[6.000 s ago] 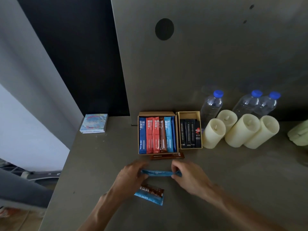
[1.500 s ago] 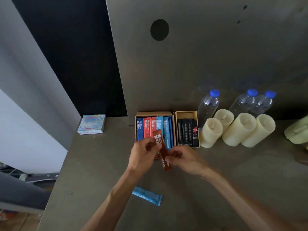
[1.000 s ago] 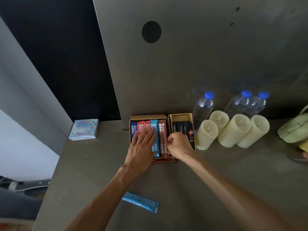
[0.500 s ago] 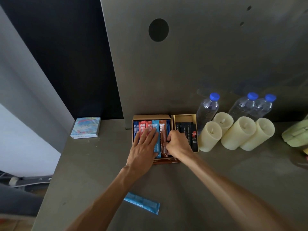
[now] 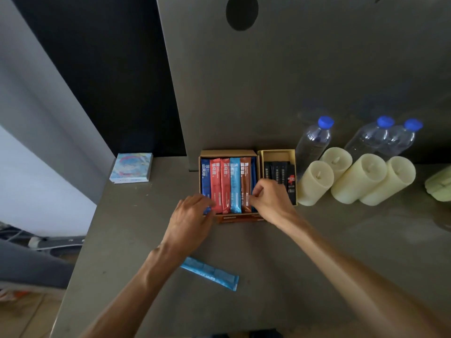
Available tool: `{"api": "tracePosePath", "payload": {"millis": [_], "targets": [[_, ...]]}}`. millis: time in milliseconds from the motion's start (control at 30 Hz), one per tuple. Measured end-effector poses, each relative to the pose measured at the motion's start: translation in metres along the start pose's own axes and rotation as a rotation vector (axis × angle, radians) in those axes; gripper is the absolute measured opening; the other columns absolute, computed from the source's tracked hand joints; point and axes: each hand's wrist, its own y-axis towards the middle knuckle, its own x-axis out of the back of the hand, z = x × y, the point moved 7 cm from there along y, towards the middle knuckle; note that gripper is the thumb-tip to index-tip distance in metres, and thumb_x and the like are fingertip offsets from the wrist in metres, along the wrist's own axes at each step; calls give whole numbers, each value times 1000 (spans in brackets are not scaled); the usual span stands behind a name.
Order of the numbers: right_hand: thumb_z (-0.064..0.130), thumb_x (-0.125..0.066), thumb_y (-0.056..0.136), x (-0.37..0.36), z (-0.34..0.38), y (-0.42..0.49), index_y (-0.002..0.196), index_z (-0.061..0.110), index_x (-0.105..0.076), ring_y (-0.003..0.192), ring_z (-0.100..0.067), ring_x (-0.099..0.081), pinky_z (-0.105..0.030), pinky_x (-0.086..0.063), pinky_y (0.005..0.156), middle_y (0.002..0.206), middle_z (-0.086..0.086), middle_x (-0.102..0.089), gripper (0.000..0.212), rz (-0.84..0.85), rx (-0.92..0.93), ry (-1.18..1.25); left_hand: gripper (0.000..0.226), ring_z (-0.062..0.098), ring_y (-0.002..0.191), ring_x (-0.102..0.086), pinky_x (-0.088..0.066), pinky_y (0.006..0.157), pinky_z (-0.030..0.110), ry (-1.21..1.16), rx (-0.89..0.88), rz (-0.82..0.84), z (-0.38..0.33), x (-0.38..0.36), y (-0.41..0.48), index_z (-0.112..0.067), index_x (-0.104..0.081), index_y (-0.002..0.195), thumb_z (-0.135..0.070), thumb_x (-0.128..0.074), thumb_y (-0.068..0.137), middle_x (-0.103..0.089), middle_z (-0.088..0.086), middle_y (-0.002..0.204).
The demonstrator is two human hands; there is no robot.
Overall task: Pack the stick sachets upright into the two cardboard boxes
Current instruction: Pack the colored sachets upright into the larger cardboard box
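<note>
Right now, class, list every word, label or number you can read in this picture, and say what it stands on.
No text reads with certainty.
Coloured stick sachets in the larger cardboard box: white characters, blurred.
Black stick sachets in the smaller cardboard box: white print, too small.
Light blue sachet on the grey table: faint, unreadable.
Pastel square booklet: unreadable.

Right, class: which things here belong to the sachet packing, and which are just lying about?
Job: big box, small box, packed sachets, loose sachet, left hand, right hand.
Lying about: bottles, candles, booklet, green object.
</note>
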Motion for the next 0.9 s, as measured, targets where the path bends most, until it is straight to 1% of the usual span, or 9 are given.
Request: {"api": "tracePosePath", "payload": {"millis": [100, 267, 433, 533, 633, 700, 767, 833, 900], "targets": [[21, -78, 87, -22, 6, -31, 79, 18, -66, 67, -4, -64, -20, -52, 61, 75, 8, -67, 15, 151, 96, 42, 7, 16, 74, -63, -55, 71, 36, -81, 110, 141, 31, -3, -33, -24, -65, 82, -28, -60, 82, -63, -10, 81], [29, -75, 89, -80, 7, -85, 78, 28, -64, 66, 0, -57, -16, -47, 61, 70, 14, -61, 16, 408, 184, -67, 22, 1, 92, -57, -40, 83, 19, -14, 40, 393, 47, -24, -77, -37, -70, 90, -30, -68, 70, -62, -21, 94], [45, -73, 85, -100, 13, -109, 100, 27, -66, 86, -8, -58, -24, -45, 73, 95, 12, -62, 24, 527, 285, -223, 38, 1, 98, -48, -26, 80, 15, 89, 15, 453, 44, -33, -93, -41, -64, 101, -33, -69, 65, -58, -20, 104], [49, -73, 83, -100, 17, -110, 105, 26, -64, 90, -10, -55, -28, -45, 77, 100, 11, -59, 33, 521, 335, -289, 29, 4, 107, -49, -28, 88, 19, 77, -1, 452, 40, -31, -87, -38, -67, 109, -38, -61, 80, -59, -18, 111], [49, -68, 86, -98, 17, -109, 109, 27, -62, 90, -11, -54, -29, -45, 80, 104, 10, -59, 32, 497, 367, -355, 42, 1, 104, -51, -35, 92, 22, 20, 29, 472, 36, -30, -83, -34, -69, 106, -53, -39, 82, -64, -17, 107], [42, -62, 94, -94, 14, -108, 112, 27, -64, 95, -11, -60, -32, -51, 86, 107, 8, -64, 24, 490, 348, -333, 25, -1, 92, -56, -41, 86, 20, -102, 105, 436, 34, -26, -77, -29, -71, 97, -43, -51, 89, -66, -15, 95], [38, -60, 98, -86, 9, -105, 109, 28, -67, 90, -6, -63, -26, -52, 79, 100, 11, -66, 17, 501, 272, -190, 6, 0, 79, -58, -44, 75, 15, -237, 228, 357, 35, -18, -70, -26, -72, 90, -27, -66, 90, -66, -15, 83], [35, -66, 96, -77, 4, -100, 104, 28, -70, 84, -2, -63, -21, -51, 72, 92, 13, -67, 12, 525, 166, 3, 6, 5, 67, -62, -50, 68, 20, -433, 353, 248, 35, -9, -61, -24, -71, 86, -18, -72, 88, -69, -7, 77], [35, -72, 91, -66, -1, -94, 98, 28, -73, 86, -4, -67, -27, -56, 79, 91, 10, -71, 10, 520, 102, 176, 7, 12, 65, -66, -56, 63, 24, -667, 471, 123, 32, 1, -51, -13, -70, 88, -6, -72, 87, -70, 4, 76]]}}
